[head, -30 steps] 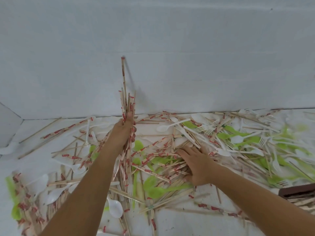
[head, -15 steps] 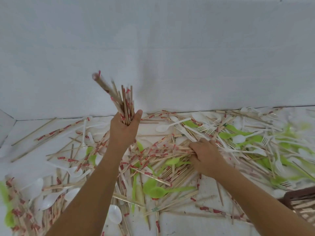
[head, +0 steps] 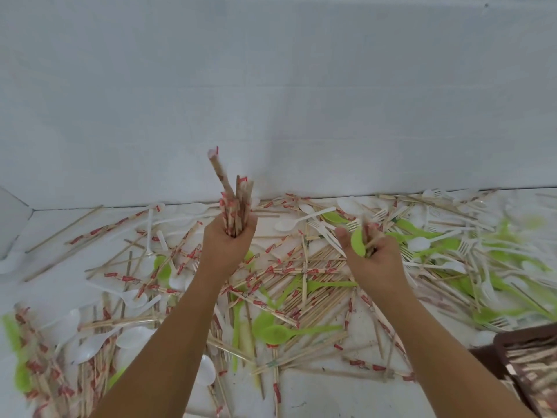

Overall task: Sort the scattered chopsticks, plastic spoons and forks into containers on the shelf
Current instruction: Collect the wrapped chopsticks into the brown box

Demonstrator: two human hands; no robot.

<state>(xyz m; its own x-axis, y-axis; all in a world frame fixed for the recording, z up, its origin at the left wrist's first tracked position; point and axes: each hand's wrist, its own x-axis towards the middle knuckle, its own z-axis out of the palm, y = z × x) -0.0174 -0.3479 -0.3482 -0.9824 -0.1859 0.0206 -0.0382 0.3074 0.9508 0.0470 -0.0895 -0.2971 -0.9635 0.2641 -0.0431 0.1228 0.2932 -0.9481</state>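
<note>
Head view: my left hand [head: 227, 245] clenches an upright bundle of red-wrapped wooden chopsticks [head: 234, 202]; right hand [head: 375, 262] grips a few sticks [head: 366, 232] plus a green plastic spoon [head: 358, 244]. The brown basket [head: 494, 352] holding chopsticks sits lower right, nearer my right hand.

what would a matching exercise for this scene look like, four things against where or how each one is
Things:
1 left hand
2 right hand
3 brown basket
4 white spoon

Place or state:
a lies near the back wall
b grips a green spoon and a few chopsticks
c sits in the lower right corner of the view
d grips an upright chopstick bundle

Pairs: 1-d, 2-b, 3-c, 4-a
</note>
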